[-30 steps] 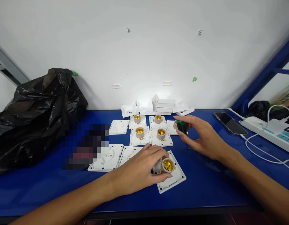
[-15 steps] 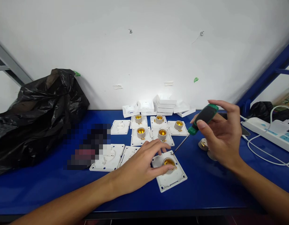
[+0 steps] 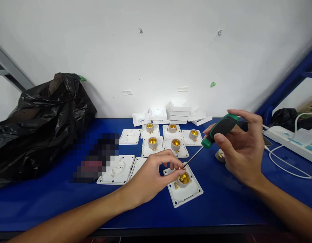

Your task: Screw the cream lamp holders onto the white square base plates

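My right hand [image 3: 243, 153] is closed round the green and black handle of a screwdriver [image 3: 223, 129], whose thin shaft slants down to the left. The shaft's tip meets the pinched fingertips of my left hand [image 3: 152, 179]; whatever lies between those fingers is too small to make out. Below the fingertips, a round lamp socket [image 3: 183, 181] with a brass-coloured inside sits on a square white plate [image 3: 187, 199]. Brass terminals show at the socket's sides. Loose sockets [image 3: 219, 155] lie beside my right hand, partly hidden by it.
Several white plates with lamp sockets [image 3: 153, 144] stand farther back. Bare plates [image 3: 118, 170] lie to the left, and white boxes [image 3: 180, 113] are stacked by the wall. A black plastic bag [image 3: 52, 125] fills the left; a power strip [image 3: 292, 141] with cables lies right.
My left fingers have come together in a pinch at the screwdriver's tip, off the socket's rim. The tip has shifted left from the plate's corner, and more of the socket shows.
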### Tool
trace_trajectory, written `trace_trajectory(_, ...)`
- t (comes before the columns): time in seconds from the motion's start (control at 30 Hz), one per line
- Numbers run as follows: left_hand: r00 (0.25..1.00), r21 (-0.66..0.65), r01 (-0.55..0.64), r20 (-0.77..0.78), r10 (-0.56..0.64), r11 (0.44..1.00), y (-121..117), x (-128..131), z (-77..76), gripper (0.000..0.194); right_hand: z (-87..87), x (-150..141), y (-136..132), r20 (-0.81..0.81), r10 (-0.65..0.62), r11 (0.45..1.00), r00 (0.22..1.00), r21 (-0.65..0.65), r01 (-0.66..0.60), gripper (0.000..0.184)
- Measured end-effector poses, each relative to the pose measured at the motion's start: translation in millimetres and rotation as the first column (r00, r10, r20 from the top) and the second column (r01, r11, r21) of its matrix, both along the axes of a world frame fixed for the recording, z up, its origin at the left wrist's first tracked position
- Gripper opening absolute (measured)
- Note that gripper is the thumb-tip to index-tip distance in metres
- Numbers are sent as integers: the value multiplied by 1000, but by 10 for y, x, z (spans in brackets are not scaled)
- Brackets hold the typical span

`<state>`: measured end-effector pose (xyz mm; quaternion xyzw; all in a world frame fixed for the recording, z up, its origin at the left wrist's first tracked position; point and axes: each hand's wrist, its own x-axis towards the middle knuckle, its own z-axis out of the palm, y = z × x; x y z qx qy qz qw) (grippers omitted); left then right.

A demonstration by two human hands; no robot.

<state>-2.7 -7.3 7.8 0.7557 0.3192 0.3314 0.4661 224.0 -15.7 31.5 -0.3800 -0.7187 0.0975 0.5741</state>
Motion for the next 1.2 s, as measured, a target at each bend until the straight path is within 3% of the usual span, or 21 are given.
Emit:
trace_trajectory(0.1,1000,-9,-8,12,8,1000,13,3,-13,5,27,-31,-6,-241,-14,1000,971,1,15,37)
trace_trajectory(0.3,994,-56,-83,63,86,995,51,-5,-15,7,52,-47,6,-323,-27,1000,946,-22,21,38)
trace_trajectory(0.63,973,-81,-133,176,146,988,49,-16,33,9,33,-49,23,-340,-22,999,940,-31,12,40)
trace_trajectory(1.2,980,-23,-164,109,166,986,55,-20,46,6,-20,2,66,-263,-66,998,962,-27,61,37)
